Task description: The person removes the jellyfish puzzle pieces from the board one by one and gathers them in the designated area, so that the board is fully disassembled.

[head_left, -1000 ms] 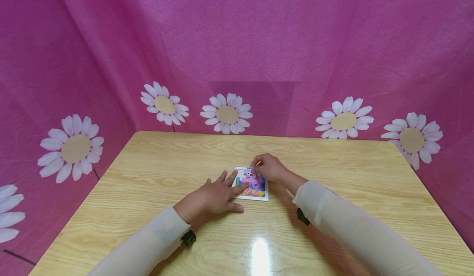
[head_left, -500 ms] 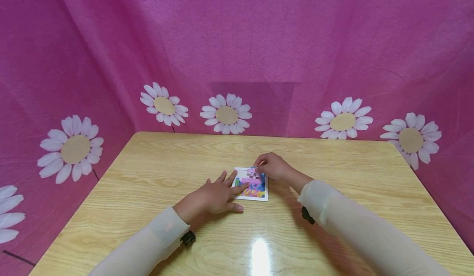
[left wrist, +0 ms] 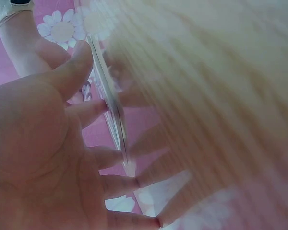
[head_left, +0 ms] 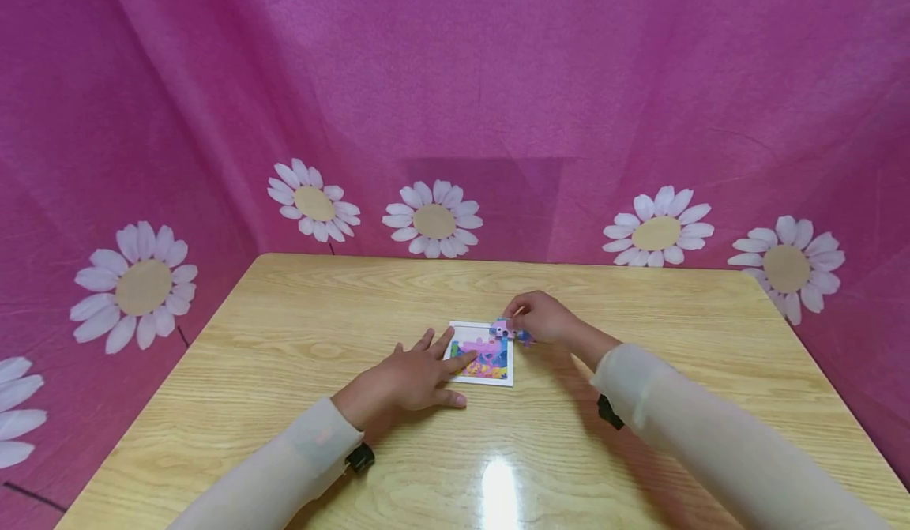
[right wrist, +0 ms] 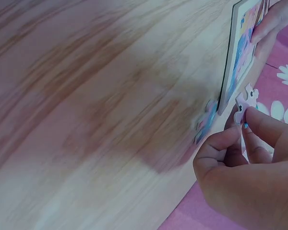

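Note:
A small framed jigsaw puzzle (head_left: 483,362) lies flat on the table, its lower part filled with colourful pieces and its upper strip pale. My left hand (head_left: 418,375) has its fingers spread, some resting on the puzzle's left side; the left wrist view shows these fingers (left wrist: 93,114) straight at the board's edge. Over the puzzle's top right corner, my right hand (head_left: 546,318) pinches a pink jigsaw piece (right wrist: 246,101) with eyes on it, between thumb and fingers. A blue jigsaw piece (right wrist: 207,120) lies on the table beside the frame, partly under the right hand in the head view.
The wood-grain table (head_left: 341,301) extends around both hands. Behind it and along the sides hangs a pink cloth (head_left: 469,80) with white daisies. A bright reflection shows on the tabletop near the front.
My right hand has shifted right with the pink jigsaw piece, from over the puzzle's upper middle to its top right corner. The blue piece has come into sight. My left hand stays put.

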### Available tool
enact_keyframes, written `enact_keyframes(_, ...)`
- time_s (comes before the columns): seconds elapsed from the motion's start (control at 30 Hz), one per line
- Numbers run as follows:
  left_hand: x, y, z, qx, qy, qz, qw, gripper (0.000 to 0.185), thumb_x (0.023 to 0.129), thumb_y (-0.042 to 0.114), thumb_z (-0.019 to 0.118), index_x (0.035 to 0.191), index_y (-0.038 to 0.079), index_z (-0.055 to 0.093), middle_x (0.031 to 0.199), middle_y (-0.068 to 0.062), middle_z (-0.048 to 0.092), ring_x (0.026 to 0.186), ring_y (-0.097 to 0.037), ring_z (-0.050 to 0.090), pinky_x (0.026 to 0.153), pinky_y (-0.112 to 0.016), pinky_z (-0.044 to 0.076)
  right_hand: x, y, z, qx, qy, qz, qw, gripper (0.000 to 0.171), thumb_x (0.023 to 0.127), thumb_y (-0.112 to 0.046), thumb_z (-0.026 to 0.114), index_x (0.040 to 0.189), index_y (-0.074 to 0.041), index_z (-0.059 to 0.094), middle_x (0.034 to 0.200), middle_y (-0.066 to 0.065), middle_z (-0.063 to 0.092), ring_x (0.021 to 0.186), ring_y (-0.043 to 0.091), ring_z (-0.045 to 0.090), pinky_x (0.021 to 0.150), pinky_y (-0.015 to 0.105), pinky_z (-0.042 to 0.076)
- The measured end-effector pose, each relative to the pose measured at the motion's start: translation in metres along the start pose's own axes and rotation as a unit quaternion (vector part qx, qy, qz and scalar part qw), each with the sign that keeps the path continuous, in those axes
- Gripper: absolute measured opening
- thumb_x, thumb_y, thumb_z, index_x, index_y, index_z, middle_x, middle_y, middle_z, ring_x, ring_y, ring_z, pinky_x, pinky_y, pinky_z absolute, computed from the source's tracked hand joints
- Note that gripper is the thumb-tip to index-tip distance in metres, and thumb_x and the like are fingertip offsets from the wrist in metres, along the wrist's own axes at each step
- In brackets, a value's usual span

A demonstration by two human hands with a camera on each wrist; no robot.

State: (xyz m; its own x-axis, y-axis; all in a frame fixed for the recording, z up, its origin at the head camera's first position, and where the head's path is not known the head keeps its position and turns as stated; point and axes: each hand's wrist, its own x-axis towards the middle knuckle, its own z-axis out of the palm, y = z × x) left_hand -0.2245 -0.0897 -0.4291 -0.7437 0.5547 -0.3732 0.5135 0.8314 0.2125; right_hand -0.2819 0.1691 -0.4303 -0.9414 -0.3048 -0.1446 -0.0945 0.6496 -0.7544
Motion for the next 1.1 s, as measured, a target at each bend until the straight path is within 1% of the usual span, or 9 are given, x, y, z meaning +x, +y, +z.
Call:
enact_keyframes(0.2,-0.001,0.001,0.0,-0.006,0.002,0.0,1.0,0.078,0.094,0.068,0.057,0.162,0.045,0.027,0.174,-0.007,0.006,0.158,-0.043,0.006,0.114,-0.077,0.019,-0.005,0.007,-0.009,0.0,0.01,-0.011,1.0,0.013,0.095,-0.004,0.067,0.104,0.004,0.072,0.092,0.01,0.069,0.079,0.016,0.057,0.068,0.027,0.047)
enact_keyframes(0.4,-0.001,0.001,0.0,-0.005,0.006,0.004,1.0,0.078,0.094,0.067,0.058,0.162,0.044,0.027,0.174,-0.007,0.006,0.158,-0.042,0.006,0.114,-0.077,0.019,-0.011,0.016,-0.018,-0.009,0.014,-0.015,1.0,0.013,0.095,-0.003,0.065,0.104,0.003,0.072,0.094,0.011,0.068,0.081,0.017,0.054,0.07,0.029,0.045)
enact_keyframes(0.73,-0.003,0.0,0.0,-0.008,0.006,0.006,0.9999,0.079,0.094,0.066,0.059,0.162,0.044,0.026,0.174,-0.007,0.005,0.158,-0.042,0.005,0.114,-0.077,0.018,-0.02,0.032,-0.03,0.004,0.015,-0.004,1.0,0.014,0.096,-0.002,0.066,0.106,0.005,0.071,0.092,0.01,0.066,0.08,0.017,0.053,0.069,0.03,0.046)
enact_keyframes(0.9,-0.003,0.001,-0.001,-0.007,0.005,0.007,0.9999,0.079,0.094,0.065,0.059,0.163,0.044,0.025,0.174,-0.007,0.005,0.158,-0.042,0.005,0.114,-0.078,0.018,-0.024,0.038,-0.034,-0.001,0.014,-0.002,1.0,0.014,0.095,-0.002,0.066,0.106,0.004,0.072,0.091,0.009,0.066,0.08,0.017,0.052,0.069,0.031,0.046)
enact_keyframes(1.1,-0.003,0.001,0.0,-0.008,0.007,0.006,0.9999,0.079,0.094,0.065,0.059,0.162,0.044,0.026,0.174,-0.007,0.005,0.158,-0.042,0.005,0.114,-0.077,0.018,-0.031,0.042,-0.039,-0.006,0.01,-0.005,1.0,0.013,0.096,-0.003,0.066,0.106,0.005,0.071,0.085,0.008,0.064,0.076,0.017,0.051,0.067,0.031,0.045)
